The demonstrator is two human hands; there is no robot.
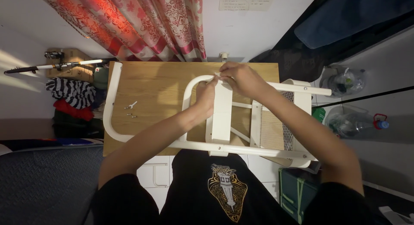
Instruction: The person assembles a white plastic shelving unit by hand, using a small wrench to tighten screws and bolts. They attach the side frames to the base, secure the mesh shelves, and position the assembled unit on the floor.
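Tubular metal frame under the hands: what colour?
White, clearest in the head view: tubular metal frame.

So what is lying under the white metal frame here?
The white metal frame rests on a wooden table, with loose screws inside its left loop. Both hands, left and right, grip its far end, covering the spot they work on.

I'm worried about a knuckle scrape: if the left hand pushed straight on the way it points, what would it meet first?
Most likely the right hand, which sits just beyond the left hand at the curved top of the white metal frame. Past them lies the wooden tabletop, though depth is unclear.
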